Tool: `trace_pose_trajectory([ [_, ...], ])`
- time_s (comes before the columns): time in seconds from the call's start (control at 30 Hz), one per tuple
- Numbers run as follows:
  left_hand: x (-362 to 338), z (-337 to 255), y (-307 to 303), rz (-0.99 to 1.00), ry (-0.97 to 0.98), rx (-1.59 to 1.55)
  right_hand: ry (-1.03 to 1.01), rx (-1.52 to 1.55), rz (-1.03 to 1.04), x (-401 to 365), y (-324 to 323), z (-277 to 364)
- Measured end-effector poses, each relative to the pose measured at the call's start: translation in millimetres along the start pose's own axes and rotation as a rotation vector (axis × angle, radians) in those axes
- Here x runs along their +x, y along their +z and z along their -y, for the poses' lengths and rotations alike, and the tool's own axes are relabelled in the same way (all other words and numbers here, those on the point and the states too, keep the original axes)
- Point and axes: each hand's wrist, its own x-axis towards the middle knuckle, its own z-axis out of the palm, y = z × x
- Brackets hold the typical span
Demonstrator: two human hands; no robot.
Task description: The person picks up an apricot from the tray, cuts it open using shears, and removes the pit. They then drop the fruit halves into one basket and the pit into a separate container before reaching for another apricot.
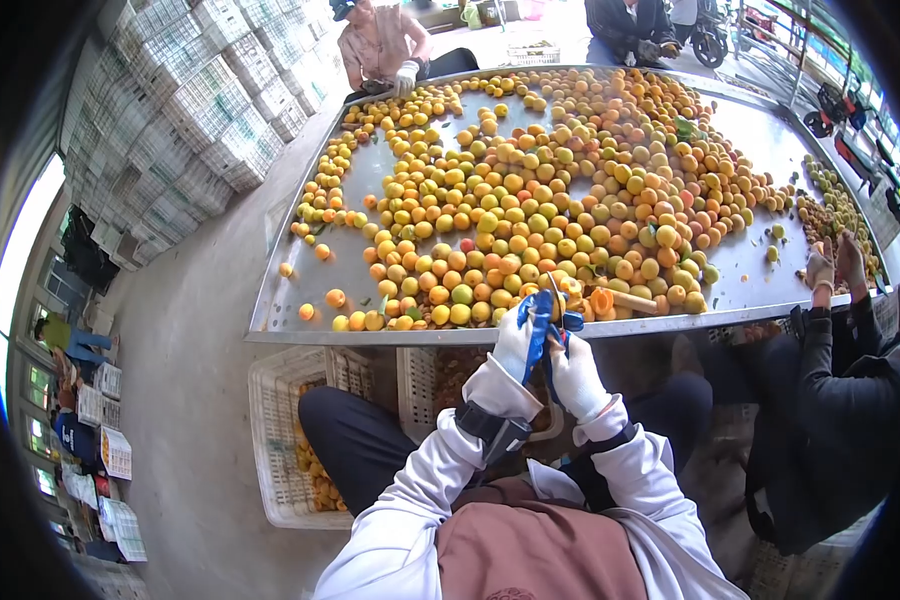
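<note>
My left hand, in a white glove with a blue palm, is closed at the near edge of the metal table. My right hand, gloved alike, is closed just beside it. A thin blade-like tool sticks up between the hands; it seems to come from my right hand, whose grip is mostly hidden. Whatever my left fingers hold is hidden too. Just beyond the fingertips lie apricots, and a cut-open apricot sits to the right. Near it a wooden stick rests on the table.
The metal table carries a broad heap of apricots. Below it stand a white crate with apricot pieces and another crate. A co-worker's hands are at the right. Other people sit at the far side. Stacked crates rise at left.
</note>
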Motion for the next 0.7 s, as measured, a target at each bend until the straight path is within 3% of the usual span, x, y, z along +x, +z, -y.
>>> trace_pose_trajectory([
  [0.07,8,6,-3,-0.003,0.059,0.296,-0.025,-0.013,-0.016,-2,0,4],
  [0.2,3,-6,8,-0.008,0.074,0.351,-0.056,-0.020,-0.055,-4,8,-5],
  [0.33,-8,-11,9,-0.101,0.053,0.422,0.101,0.197,0.123,0,1,-8],
  [0.37,-20,-2,-1,0.046,0.696,1.103,0.126,0.306,0.175,2,1,-13],
  [0.4,-12,-2,-4,0.009,0.241,0.623,0.122,0.391,0.174,3,3,-12],
  [0.47,-18,3,-11,0.065,0.593,1.103,0.300,0.528,0.224,2,0,-4],
  [0.5,-14,5,-14,0.077,0.523,0.990,0.426,0.591,0.220,3,-1,4],
  [0.53,-15,8,-16,0.073,0.523,0.987,0.429,0.587,0.223,1,0,3],
  [0.6,-13,11,-16,0.049,0.640,1.114,0.447,0.632,0.214,5,1,2],
  [0.63,-10,19,-17,0.061,0.563,0.668,0.405,0.562,0.231,2,-3,12],
  [0.67,-7,25,-21,0.006,0.345,0.433,0.190,0.440,0.145,2,5,-7],
  [0.7,-11,18,-12,0.011,0.341,0.402,0.169,0.383,0.116,0,6,-7],
])
